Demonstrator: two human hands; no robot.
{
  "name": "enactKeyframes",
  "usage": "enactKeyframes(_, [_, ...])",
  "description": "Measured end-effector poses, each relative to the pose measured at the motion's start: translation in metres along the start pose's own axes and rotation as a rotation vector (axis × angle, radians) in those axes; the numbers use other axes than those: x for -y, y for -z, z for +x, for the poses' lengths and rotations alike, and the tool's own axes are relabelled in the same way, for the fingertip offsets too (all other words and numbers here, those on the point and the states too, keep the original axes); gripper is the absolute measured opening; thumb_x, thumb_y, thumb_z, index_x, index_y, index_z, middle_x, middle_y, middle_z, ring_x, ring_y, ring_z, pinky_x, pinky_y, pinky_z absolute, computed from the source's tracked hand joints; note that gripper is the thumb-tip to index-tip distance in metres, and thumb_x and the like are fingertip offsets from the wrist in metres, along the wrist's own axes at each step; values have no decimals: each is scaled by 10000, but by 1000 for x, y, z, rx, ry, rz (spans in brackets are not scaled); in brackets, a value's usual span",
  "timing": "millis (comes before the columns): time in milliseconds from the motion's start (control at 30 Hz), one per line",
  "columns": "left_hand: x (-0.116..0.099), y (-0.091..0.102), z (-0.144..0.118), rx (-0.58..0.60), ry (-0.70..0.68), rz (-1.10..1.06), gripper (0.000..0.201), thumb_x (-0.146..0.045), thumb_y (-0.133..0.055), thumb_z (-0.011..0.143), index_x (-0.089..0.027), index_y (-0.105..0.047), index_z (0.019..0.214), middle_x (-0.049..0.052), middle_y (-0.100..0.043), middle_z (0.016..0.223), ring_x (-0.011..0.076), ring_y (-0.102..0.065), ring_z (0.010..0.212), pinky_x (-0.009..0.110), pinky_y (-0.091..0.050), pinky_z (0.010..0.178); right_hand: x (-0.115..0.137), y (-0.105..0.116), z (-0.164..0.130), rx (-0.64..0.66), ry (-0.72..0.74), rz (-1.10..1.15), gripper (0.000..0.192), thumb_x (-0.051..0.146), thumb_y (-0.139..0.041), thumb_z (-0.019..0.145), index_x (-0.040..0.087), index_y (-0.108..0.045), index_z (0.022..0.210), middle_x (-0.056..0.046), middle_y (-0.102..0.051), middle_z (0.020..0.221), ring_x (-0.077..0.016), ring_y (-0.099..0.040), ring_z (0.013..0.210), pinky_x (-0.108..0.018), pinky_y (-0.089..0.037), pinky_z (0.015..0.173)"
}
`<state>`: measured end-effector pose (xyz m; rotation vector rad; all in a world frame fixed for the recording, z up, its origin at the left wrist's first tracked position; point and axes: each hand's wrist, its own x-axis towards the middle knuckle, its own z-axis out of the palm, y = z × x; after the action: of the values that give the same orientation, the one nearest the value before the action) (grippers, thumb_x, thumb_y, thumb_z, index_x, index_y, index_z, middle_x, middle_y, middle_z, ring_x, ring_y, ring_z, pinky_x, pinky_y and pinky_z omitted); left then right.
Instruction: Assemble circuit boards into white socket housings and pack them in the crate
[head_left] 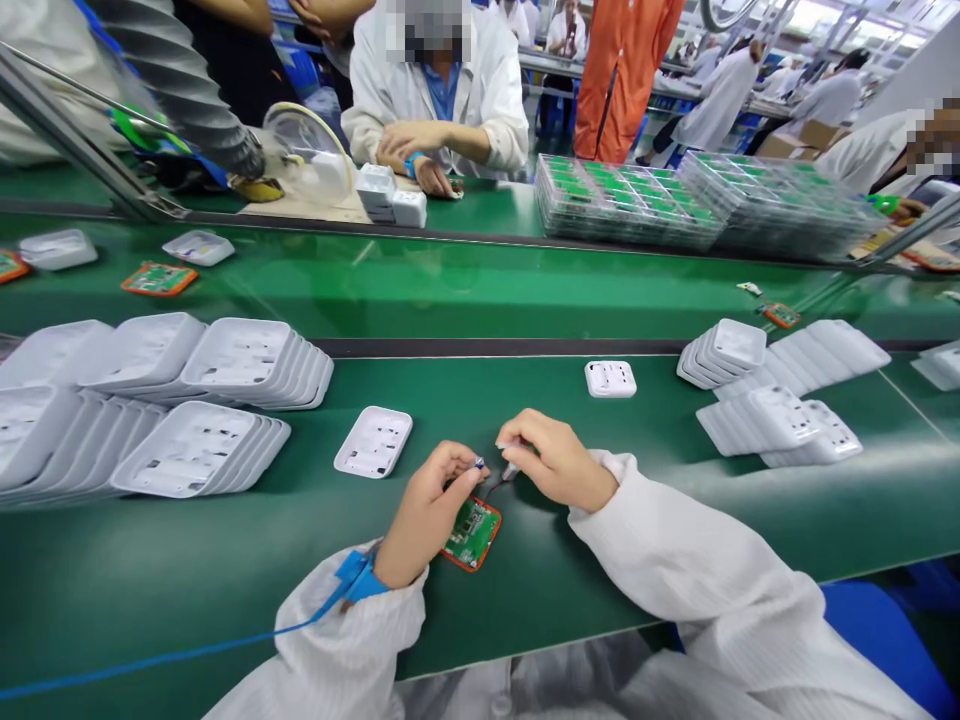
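A person in white sleeves sat at a green work table, seen from above through a head camera. A small green circuit board with an orange rim lay flat on the table close to its near edge; every place below is given from this board.

The left hand rested on the board's left side, covering part of it, with thumb and forefinger pressed together on a tiny blue-tipped part just above the board. A blue wrist strap circled that wrist, and its blue cord ran away to the left along the near table edge. The right hand hovered just above and right of the board, fingertips pinched on a small pale connector. Thin dark wires ran from the pinched parts down toward the board.

Just beyond and left of the board lay a single white plastic cover, face up, apart from both hands. Farther left, rows of stacked white covers crowded that end of the table. Beyond and right of the board sat a lone white housing, with more stacked white housings farther right. Bare green surface lay open around the board on the right and between it and the far edge, where a dark strip marked the start of a conveyor belt. Across the belt, another person in a white coat worked beside stacked clear trays of green boards.
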<state>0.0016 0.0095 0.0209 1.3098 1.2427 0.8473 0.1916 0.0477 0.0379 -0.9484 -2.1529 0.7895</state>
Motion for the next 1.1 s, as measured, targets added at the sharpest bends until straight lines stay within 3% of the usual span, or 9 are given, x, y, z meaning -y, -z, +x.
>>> enactKeyframes(200, [-1,-1,-1,14,49,-35,190,-362,-505,852,-177,-513,892,28,-615,854,158,-592,837,269,-452,727,-8,-9,1,135,118,-263,230,255,-360,982,194,-571,914,-53,-589,910,-173,-507,890,-316,-371,812])
enactKeyframes(433, [5,-2,-2,-9,11,28,190,-360,-496,857,-174,-532,876,24,-617,833,149,-578,788,264,-442,706,-7,-12,2,147,123,-281,243,242,-355,982,186,-575,893,-51,-576,907,-170,-480,869,-319,-353,812])
enactKeyframes(700, [2,-5,-6,-114,-95,360,162,-325,-460,872,-194,-542,820,-13,-600,743,136,-558,684,261,-398,658,-5,-13,0,162,155,-248,266,246,-341,980,172,-570,866,-55,-579,865,-177,-468,834,-324,-363,805])
enactKeyframes(900, [4,-12,-3,-148,-223,688,199,-282,-377,893,-200,-537,805,22,-610,758,180,-552,740,309,-404,702,-8,-22,0,199,168,-401,253,172,-361,956,171,-584,837,-67,-589,851,-192,-459,823,-335,-360,800])
enactKeyframes(1000, [-6,3,-3,-154,-298,796,217,-321,-371,898,-199,-551,885,56,-631,870,211,-563,839,343,-423,764,-11,-14,4,171,155,-360,198,253,-402,965,170,-577,1003,-80,-611,984,-201,-494,920,-339,-375,836])
enactKeyframes(1100, [-15,41,-2,-409,-361,945,253,-340,-356,898,-186,-550,954,107,-611,1001,252,-538,988,389,-403,885,-10,-2,7,15,-13,-399,253,377,-441,951,170,-559,1036,-96,-606,998,-222,-515,952,-350,-395,821])
